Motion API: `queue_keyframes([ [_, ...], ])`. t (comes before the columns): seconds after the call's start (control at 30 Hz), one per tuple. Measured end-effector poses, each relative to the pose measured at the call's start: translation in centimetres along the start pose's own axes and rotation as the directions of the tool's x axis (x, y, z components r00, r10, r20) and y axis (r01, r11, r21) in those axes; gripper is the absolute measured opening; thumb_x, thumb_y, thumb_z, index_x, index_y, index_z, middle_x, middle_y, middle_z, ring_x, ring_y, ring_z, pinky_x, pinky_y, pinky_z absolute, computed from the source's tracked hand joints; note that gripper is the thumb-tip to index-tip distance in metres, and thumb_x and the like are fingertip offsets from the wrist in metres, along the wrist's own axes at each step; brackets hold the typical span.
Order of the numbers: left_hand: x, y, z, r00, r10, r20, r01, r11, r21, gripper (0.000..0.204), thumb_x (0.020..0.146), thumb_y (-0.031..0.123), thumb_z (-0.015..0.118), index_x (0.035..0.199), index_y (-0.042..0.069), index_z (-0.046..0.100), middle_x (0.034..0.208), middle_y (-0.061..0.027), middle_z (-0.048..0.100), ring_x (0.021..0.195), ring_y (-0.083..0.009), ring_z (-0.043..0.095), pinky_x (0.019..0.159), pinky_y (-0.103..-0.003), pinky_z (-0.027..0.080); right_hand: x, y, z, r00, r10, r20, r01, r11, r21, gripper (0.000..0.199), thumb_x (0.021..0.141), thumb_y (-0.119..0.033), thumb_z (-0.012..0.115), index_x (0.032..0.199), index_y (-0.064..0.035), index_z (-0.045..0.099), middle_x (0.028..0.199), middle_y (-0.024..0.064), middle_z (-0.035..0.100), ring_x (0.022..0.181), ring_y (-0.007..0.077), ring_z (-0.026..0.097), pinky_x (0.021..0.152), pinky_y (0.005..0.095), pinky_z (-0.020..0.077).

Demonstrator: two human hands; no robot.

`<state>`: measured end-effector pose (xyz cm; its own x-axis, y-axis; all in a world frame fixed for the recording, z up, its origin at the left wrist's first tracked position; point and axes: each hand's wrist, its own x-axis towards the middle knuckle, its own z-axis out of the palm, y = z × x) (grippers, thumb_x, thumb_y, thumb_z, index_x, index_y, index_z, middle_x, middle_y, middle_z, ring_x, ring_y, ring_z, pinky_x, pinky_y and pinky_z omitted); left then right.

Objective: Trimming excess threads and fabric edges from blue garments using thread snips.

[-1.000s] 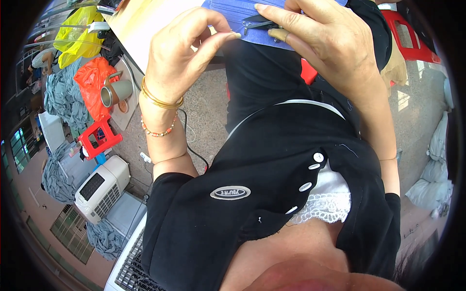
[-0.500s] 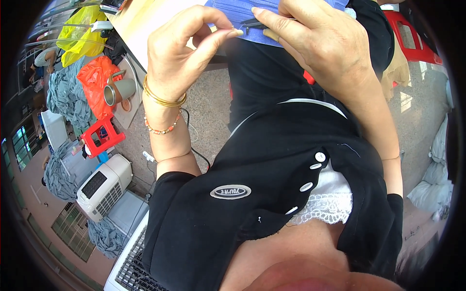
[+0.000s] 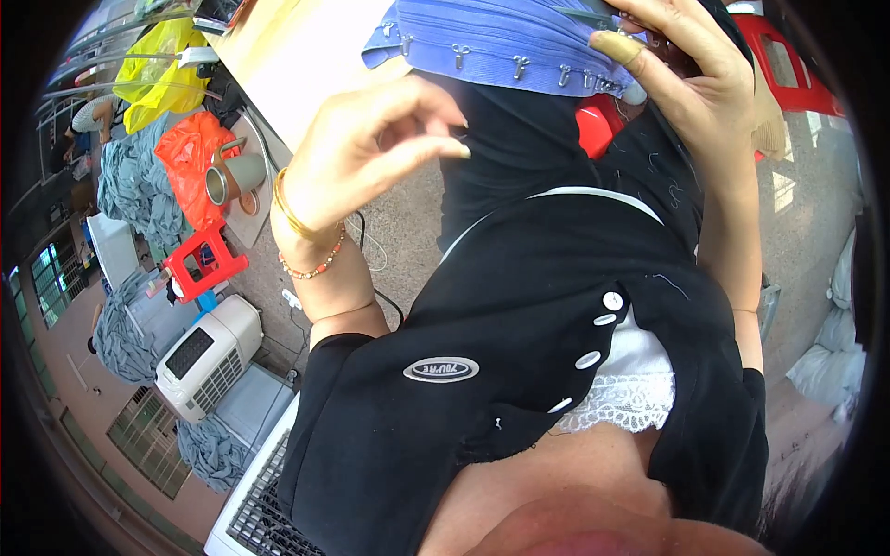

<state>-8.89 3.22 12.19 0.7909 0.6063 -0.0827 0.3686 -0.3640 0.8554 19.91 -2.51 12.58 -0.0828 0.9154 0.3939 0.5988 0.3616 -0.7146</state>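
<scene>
A blue ribbed garment (image 3: 547,46) lies over the table edge and my lap. Several small metal hooks (image 3: 521,67) run along its near edge. My right hand (image 3: 691,65) is over the garment's right end, fingers curled round a slim, dark pointed tool (image 3: 584,14); its tip shows above the cloth, the rest is hidden in the hand. To the left, apart from the cloth, hovers my left hand (image 3: 380,139). Its thumb and forefinger are parted, with nothing visible between them.
A pale tabletop (image 3: 297,56) lies ahead on the left. Beyond its edge are a metal mug (image 3: 243,176), a red bag (image 3: 185,153), a yellow bag (image 3: 162,74) and a red stool (image 3: 204,264). A white air cooler (image 3: 211,352) stands lower left, near grey-blue cloth heaps (image 3: 139,190).
My left hand has come away from the cloth, down and left, its pinch now parted. My right hand has shifted up and right with the tool, uncovering the row of hooks.
</scene>
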Motion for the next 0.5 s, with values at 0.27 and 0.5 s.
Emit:
queue_keyframes([
  [0.27,3.0,1.5,1.5,0.871,0.393,-0.296,-0.175,0.810,0.560,0.025,0.075,0.006,0.085,0.098,0.005,0.074,0.095,-0.0059,0.063,0.076,-0.0142,0.057,0.067,-0.026,0.047,-1.1,0.9,0.1,1.000,-0.009,-0.001,0.009,0.998,0.057,0.036,0.075,-0.004,0.085,0.110,0.0002,0.074,0.077,0.0021,0.060,0.065,0.0108,0.050,0.060,0.0250,0.0387],
  [0.5,3.9,1.8,1.4,0.917,0.295,-0.267,-0.110,0.832,0.544,0.020,0.080,0.005,0.081,0.098,0.002,0.071,0.094,-0.0067,0.063,0.078,-0.0161,0.061,0.071,-0.027,0.051,-1.2,1.2,0.3,0.998,-0.011,0.055,0.005,0.993,0.114,0.037,0.076,-0.007,0.085,0.111,0.0005,0.074,0.075,0.0030,0.060,0.066,0.0115,0.051,0.059,0.0257,0.0382],
])
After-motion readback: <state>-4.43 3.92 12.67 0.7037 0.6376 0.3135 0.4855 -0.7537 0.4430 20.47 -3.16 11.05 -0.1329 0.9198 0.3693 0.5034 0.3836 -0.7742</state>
